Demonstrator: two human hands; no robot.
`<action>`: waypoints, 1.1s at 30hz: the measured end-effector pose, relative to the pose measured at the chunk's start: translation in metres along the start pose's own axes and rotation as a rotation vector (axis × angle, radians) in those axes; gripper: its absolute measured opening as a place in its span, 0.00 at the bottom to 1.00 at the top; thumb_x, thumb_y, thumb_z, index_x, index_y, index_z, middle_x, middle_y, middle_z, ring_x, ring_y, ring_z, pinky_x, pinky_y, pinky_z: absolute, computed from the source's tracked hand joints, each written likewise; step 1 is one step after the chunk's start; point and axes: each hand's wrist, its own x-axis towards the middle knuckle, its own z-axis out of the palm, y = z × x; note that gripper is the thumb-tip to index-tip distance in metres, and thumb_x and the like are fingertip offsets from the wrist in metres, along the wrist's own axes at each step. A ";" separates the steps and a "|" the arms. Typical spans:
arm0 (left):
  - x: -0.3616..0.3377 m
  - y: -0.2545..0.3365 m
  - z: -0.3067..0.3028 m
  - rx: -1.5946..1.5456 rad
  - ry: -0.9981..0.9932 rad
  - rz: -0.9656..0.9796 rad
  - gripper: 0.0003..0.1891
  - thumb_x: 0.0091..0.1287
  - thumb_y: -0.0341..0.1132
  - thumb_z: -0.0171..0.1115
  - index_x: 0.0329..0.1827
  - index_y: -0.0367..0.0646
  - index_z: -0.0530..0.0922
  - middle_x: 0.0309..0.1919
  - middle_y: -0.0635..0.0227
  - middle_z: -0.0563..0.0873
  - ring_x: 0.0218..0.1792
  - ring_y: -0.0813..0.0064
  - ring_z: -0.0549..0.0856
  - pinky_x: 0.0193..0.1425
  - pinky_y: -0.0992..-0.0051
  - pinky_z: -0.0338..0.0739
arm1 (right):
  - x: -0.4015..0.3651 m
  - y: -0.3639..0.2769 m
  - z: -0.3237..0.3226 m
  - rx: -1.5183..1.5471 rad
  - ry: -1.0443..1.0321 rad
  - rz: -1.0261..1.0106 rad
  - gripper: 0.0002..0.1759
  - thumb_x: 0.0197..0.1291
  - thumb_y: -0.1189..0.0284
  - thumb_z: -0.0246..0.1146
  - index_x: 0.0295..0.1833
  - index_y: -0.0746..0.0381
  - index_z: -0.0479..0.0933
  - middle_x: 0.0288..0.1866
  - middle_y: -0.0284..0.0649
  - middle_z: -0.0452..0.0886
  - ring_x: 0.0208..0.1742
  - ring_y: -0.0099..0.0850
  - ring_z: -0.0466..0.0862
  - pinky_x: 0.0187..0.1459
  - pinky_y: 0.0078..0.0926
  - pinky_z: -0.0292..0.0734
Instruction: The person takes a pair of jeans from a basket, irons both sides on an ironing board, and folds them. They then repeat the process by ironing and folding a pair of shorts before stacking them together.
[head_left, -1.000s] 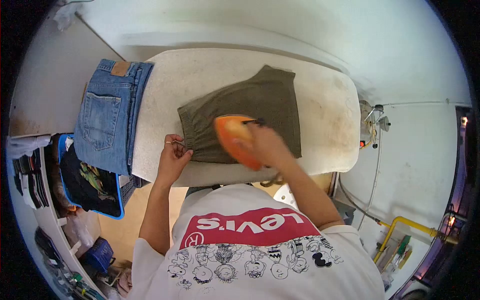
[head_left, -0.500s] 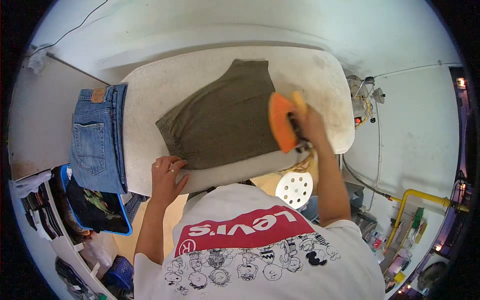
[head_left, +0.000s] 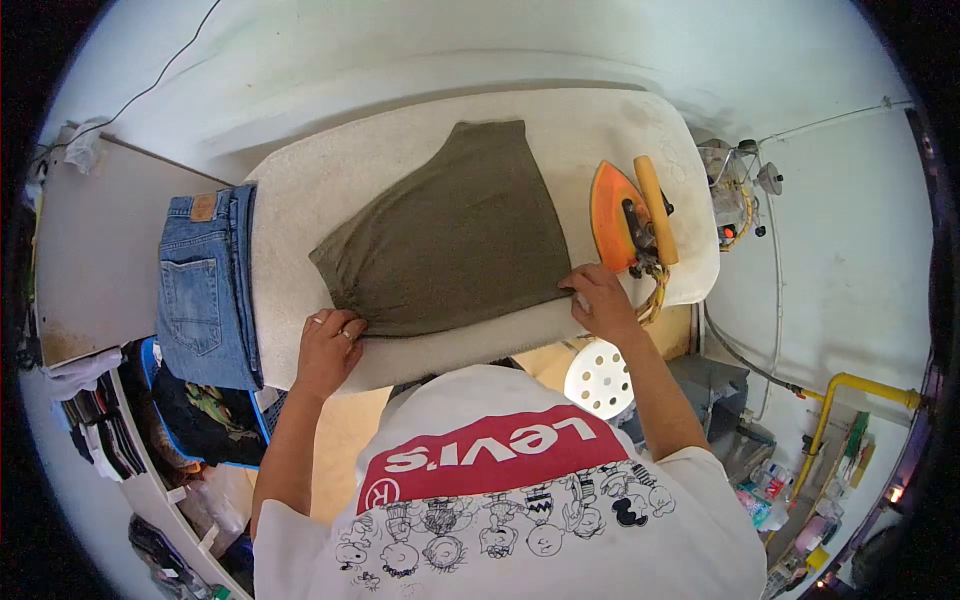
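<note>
head view, the only one we have: the iron (head_left: 625, 215) is out of the hand. a second ago it was sliding across the cloth and half a second ago it was swinging out to the right. now it stands parked on the right end of the ironing board (head_left: 400, 150), orange soleplate turned up and facing left, clear of the fabric, cord hanging off the near edge.

the right hand (head_left: 602, 302) has come straight down to the olive shorts (head_left: 450, 240), fingers curled and closed on the near right corner of the cloth. the left hand (head_left: 328, 345) stays on the near left corner by the waistband, lying fairly flat, fingers loosely together with rings showing. it is pressing rather than clearly pinching.

the shorts lie spread flat across the middle of the board, narrow end pointing away. by the look of it there is no heat on the cloth now, and both hands are on fabric.

folded jeans (head_left: 205, 285) sit on the left end of the board. a blue basket (head_left: 200, 420) of dark clothes is below them, and a white stool (head_left: 598, 378) is under the right arm.
</note>
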 end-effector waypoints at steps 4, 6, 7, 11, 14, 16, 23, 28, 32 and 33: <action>0.010 0.005 -0.007 0.035 -0.027 -0.027 0.13 0.51 0.26 0.66 0.41 0.44 0.80 0.39 0.64 0.81 0.46 0.59 0.80 0.57 0.59 0.72 | -0.001 0.013 0.018 -0.056 0.074 0.008 0.16 0.45 0.77 0.68 0.43 0.59 0.79 0.42 0.41 0.78 0.47 0.44 0.78 0.50 0.42 0.75; 0.016 0.007 -0.018 -0.022 0.042 -0.080 0.11 0.51 0.22 0.63 0.38 0.42 0.79 0.37 0.61 0.80 0.44 0.57 0.80 0.55 0.59 0.72 | 0.003 0.018 0.011 -0.030 0.053 0.022 0.15 0.45 0.77 0.67 0.43 0.60 0.78 0.42 0.41 0.79 0.48 0.44 0.79 0.50 0.41 0.74; 0.018 0.009 -0.025 -0.016 0.045 -0.080 0.11 0.51 0.22 0.63 0.38 0.42 0.79 0.37 0.61 0.80 0.44 0.57 0.80 0.55 0.59 0.72 | 0.006 0.019 0.005 -0.006 0.024 0.038 0.15 0.45 0.78 0.67 0.43 0.60 0.78 0.42 0.41 0.79 0.48 0.44 0.79 0.50 0.40 0.74; 0.025 0.022 -0.067 -0.291 0.211 -0.154 0.13 0.53 0.18 0.57 0.41 0.40 0.76 0.37 0.57 0.78 0.41 0.59 0.78 0.52 0.67 0.72 | 0.026 -0.006 -0.063 0.161 0.256 -0.038 0.14 0.45 0.80 0.64 0.41 0.61 0.76 0.43 0.41 0.82 0.49 0.42 0.81 0.53 0.36 0.74; 0.023 0.031 -0.107 -0.480 0.350 -0.165 0.14 0.57 0.17 0.53 0.45 0.39 0.73 0.39 0.59 0.76 0.41 0.66 0.76 0.51 0.72 0.70 | 0.042 -0.031 -0.121 0.503 0.353 -0.087 0.09 0.52 0.79 0.61 0.41 0.63 0.74 0.45 0.44 0.83 0.51 0.38 0.81 0.55 0.35 0.73; 0.020 0.036 -0.123 -0.559 0.414 -0.184 0.14 0.59 0.17 0.51 0.47 0.39 0.71 0.40 0.61 0.76 0.41 0.70 0.75 0.52 0.75 0.69 | 0.053 -0.059 -0.151 0.722 0.391 -0.048 0.07 0.56 0.77 0.59 0.42 0.64 0.74 0.44 0.43 0.82 0.51 0.35 0.80 0.54 0.33 0.73; 0.015 0.018 -0.109 -1.005 0.533 -0.360 0.14 0.66 0.24 0.51 0.54 0.42 0.70 0.43 0.70 0.74 0.47 0.78 0.72 0.56 0.77 0.66 | 0.139 -0.084 -0.148 0.719 0.393 0.158 0.11 0.69 0.69 0.58 0.49 0.65 0.74 0.41 0.35 0.77 0.45 0.22 0.75 0.50 0.21 0.69; 0.029 -0.062 -0.041 -1.140 0.398 -0.678 0.16 0.71 0.33 0.57 0.60 0.45 0.70 0.47 0.69 0.75 0.48 0.78 0.73 0.55 0.77 0.68 | 0.226 -0.026 -0.050 0.499 0.226 0.216 0.17 0.69 0.67 0.59 0.57 0.65 0.75 0.51 0.45 0.81 0.55 0.35 0.80 0.60 0.28 0.70; 0.030 -0.090 0.008 -1.212 0.579 -0.941 0.23 0.73 0.38 0.59 0.67 0.43 0.66 0.55 0.62 0.75 0.52 0.71 0.77 0.52 0.70 0.76 | 0.221 -0.019 0.027 0.114 0.384 0.087 0.23 0.69 0.66 0.59 0.66 0.62 0.71 0.65 0.50 0.76 0.68 0.46 0.74 0.71 0.41 0.64; 0.027 -0.085 0.009 -1.216 0.576 -0.942 0.23 0.73 0.38 0.59 0.67 0.43 0.66 0.55 0.62 0.75 0.52 0.71 0.77 0.52 0.70 0.76 | 0.209 -0.034 0.034 0.118 0.329 0.051 0.27 0.69 0.64 0.59 0.70 0.61 0.68 0.69 0.49 0.72 0.71 0.47 0.70 0.73 0.44 0.60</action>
